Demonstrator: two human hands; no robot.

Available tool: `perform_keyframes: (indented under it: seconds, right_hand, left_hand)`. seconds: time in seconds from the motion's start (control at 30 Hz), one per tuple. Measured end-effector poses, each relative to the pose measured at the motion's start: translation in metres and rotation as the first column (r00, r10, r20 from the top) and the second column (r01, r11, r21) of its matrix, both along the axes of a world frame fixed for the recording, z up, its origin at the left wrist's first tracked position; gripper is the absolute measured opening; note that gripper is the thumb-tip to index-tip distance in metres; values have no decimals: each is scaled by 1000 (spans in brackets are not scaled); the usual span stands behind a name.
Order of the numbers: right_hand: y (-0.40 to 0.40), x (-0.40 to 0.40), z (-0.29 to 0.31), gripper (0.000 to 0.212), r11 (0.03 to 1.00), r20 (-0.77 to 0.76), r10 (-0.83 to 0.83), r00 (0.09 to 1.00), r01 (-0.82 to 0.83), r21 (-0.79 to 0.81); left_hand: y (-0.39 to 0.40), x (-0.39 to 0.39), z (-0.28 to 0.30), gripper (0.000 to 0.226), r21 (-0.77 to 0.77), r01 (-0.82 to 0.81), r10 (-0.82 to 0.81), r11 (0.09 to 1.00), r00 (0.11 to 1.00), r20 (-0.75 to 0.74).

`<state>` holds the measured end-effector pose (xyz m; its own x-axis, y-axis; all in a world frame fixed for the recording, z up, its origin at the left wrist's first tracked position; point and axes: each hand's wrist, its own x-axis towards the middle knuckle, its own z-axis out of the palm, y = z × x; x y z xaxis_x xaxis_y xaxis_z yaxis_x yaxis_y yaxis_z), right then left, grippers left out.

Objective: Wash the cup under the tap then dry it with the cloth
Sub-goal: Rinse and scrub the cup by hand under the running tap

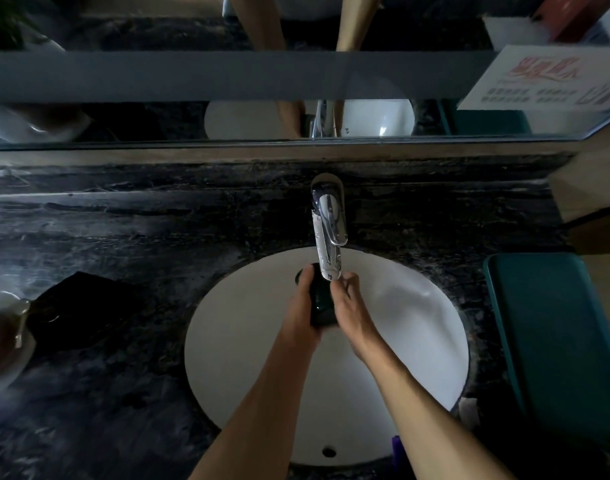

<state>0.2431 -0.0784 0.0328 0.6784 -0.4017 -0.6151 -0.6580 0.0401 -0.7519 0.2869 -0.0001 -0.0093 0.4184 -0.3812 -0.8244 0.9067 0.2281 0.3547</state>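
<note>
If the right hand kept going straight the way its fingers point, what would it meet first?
Probably the tap: the right hand, beside the cup, points at its spout, though depth is unclear.

Dark cup point(320, 299), white basin point(248, 341), black veined countertop point(123, 220), chrome tap point(327, 220), black cloth point(78, 310).

Dark veined stone countertop point(123, 230), running beneath a mirror along its far edge. A white oval basin point(417, 341) is set into it, toward the near edge. A chrome tap point(327, 216) stands on the countertop behind the basin. A dark folded cloth point(78, 313) lies flat near the left edge. A teal tray point(556, 341) rests at the right edge.
</note>
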Motion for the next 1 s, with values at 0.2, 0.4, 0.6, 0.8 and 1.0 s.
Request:
perform_keyframes:
  seconds: [0.2, 0.4, 0.6, 0.8, 1.0]
  right_hand:
    - [2, -18, -19, 59, 988, 94, 151, 984, -146, -60]
    - [-3, -12, -13, 50, 985, 87, 89, 992, -74, -158]
    - [1, -4, -5, 43, 939, 17, 157, 987, -144, -312]
    - [-7, 0, -11, 31, 957, 65, 159, 985, -137, -257]
    - [0, -2, -9, 34, 952, 105, 44, 993, -10, -306]
  left_hand:
    - [3, 10, 3, 63, -84, -116, 94, 990, 969, -230]
    - [2, 7, 7, 64, -63, -160, 126, 985, 921, -369]
    - [-5, 10, 14, 54, -109, -198, 147, 974, 920, -362]
    - [-3, 17, 20, 61, -55, -221, 173, 974, 876, -451]
    - [-5, 11, 23, 52, -108, -205, 146, 973, 904, -401]
